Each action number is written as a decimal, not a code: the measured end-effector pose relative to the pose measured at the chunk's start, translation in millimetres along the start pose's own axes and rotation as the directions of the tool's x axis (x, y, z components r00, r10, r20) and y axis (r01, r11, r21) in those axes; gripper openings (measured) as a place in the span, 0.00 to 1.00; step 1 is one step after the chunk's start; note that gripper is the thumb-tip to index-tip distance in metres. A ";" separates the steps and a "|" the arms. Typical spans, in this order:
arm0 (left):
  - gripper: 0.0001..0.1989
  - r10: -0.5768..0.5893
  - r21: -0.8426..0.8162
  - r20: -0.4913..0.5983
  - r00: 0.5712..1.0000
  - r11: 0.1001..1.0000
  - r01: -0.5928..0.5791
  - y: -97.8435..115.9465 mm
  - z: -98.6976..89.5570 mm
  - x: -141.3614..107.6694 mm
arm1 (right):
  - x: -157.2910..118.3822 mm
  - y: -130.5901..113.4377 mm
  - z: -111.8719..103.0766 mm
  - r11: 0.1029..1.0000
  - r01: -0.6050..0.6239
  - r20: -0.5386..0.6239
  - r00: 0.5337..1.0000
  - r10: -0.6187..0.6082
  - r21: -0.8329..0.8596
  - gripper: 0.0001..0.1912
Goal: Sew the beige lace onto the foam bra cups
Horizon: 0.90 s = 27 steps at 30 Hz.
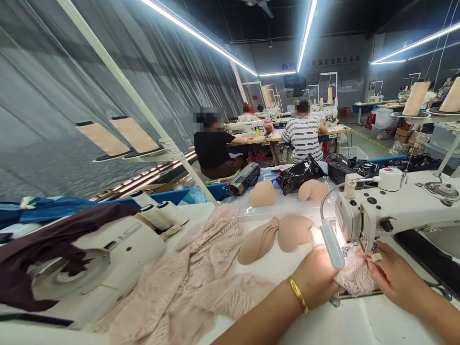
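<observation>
A white sewing machine [362, 211] stands at the right, its needle area lit by a small lamp [332, 244] on a bendy metal neck. Under its head lies a bunched piece of pale pink lace fabric [355, 279]. My left hand [318, 278], with a gold bracelet at the wrist, is closed on the left side of this lace; the lamp hides some fingertips. From the right, my right hand [393, 275] pinches the lace close to the presser foot, a pale band around one finger. Beige bra cups [294, 232] lie left of the machine, beyond my left hand.
Long pink lace [179, 273] spreads across the table's left half. Behind it are another machine head [108, 268] with dark cloth, thread cones [161, 215], a clear tray [244, 208] with cups and black plastic packets [301, 175]. Two people [304, 136] sit at machines farther off.
</observation>
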<state>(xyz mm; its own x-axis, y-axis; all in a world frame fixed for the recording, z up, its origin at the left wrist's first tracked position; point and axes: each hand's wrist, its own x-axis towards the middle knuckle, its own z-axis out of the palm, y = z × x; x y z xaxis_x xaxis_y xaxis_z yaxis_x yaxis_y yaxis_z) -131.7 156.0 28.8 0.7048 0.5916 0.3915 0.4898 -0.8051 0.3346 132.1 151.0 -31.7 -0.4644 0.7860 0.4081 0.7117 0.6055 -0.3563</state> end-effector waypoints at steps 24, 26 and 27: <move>0.09 -0.084 0.278 0.277 0.957 0.961 0.004 13.1 -18.5 -8.9 | 6.5 -26.5 -1.5 0.951 0.227 0.054 0.974 -0.221 -0.208 0.23; 0.13 -0.072 0.322 0.228 0.971 0.947 -0.006 8.4 -13.1 -9.7 | 7.8 -27.6 -1.2 0.956 0.220 0.080 0.975 -0.208 -0.197 0.25; 0.16 -0.048 0.340 0.195 0.980 0.940 -0.022 5.1 -9.0 -11.2 | 9.0 -27.4 -0.9 0.958 0.201 0.094 0.978 -0.185 -0.206 0.25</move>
<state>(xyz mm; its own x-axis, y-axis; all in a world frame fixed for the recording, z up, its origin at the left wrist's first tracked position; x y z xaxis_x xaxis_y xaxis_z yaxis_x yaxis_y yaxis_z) -141.7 145.7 33.9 0.7672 0.6094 0.2002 0.6196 -0.7848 0.0145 108.9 141.4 -17.5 -0.6358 0.6685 0.3859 0.6967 0.7122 -0.0859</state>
